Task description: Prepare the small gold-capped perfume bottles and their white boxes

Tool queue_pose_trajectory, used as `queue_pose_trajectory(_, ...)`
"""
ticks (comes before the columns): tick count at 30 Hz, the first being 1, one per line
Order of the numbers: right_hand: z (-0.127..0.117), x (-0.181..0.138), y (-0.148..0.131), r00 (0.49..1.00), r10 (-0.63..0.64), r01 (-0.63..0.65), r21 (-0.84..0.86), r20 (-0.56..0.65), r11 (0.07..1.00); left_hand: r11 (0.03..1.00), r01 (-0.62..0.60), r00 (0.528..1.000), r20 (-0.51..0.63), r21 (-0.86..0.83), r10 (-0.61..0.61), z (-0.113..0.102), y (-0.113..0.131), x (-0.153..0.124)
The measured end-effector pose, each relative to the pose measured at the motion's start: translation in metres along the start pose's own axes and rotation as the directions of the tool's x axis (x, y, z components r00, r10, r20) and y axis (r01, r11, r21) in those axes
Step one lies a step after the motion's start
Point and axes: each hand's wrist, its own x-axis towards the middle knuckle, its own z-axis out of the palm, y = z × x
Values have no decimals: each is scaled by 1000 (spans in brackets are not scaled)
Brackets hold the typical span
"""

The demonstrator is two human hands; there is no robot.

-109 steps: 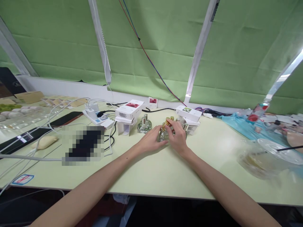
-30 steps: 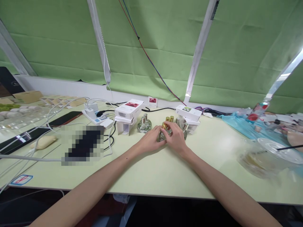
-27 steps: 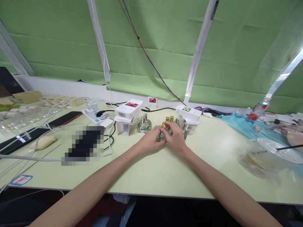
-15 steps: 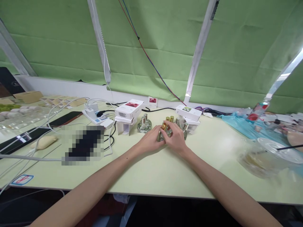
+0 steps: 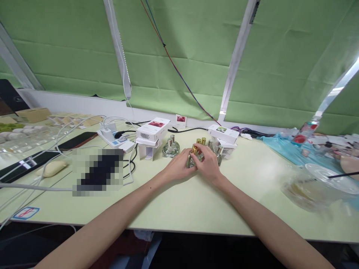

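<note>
My left hand (image 5: pixel 179 165) curls around the near side of a small glass bottle with a gold cap (image 5: pixel 194 150), which looks like a perfume bottle. My right hand (image 5: pixel 208 163) closes on the same bottle from the other side, its fingers at the cap. Most of the glass is hidden behind the hands. Just beyond stand more bottles with gold caps (image 5: pixel 201 141), and a silver-capped bottle (image 5: pixel 220 151) is close to the right fingers. To the left are round glass bottles with silver caps (image 5: pixel 171 148), apart from my hands.
White boxes with a red picture (image 5: pixel 153 129) are stacked left of the bottles; another white box (image 5: pixel 223 133) lies on the right. Further left are a power strip (image 5: pixel 114 140), cables and phones. A lidded plastic cup with a straw (image 5: pixel 316 186) stands at the right.
</note>
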Motion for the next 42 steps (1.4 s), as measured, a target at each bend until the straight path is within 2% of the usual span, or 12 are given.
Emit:
queue_pose_trajectory(6, 0, -1, -1, 1000, 4, -4, -15, -15, 1000, 999, 3, 1000, -13, -43, -4, 0, 2, 0)
queue_pose_trajectory(17, 0, -1, -2, 999, -42, 42, 10, -11, 999, 999, 36, 999, 42, -39, -34, -2, 2, 0)
queue_pose_trajectory(27, -1, 0, -4, 1000, 2, -2, -16, 2, 1000, 1000, -2, 1000, 2, -31, 2, 0, 2, 0)
queue_pose_trajectory(42, 0, -1, -5, 1000, -11, 11, -14, 4, 1000, 999, -7, 1000, 3, -35, 7, 1, 0, 1)
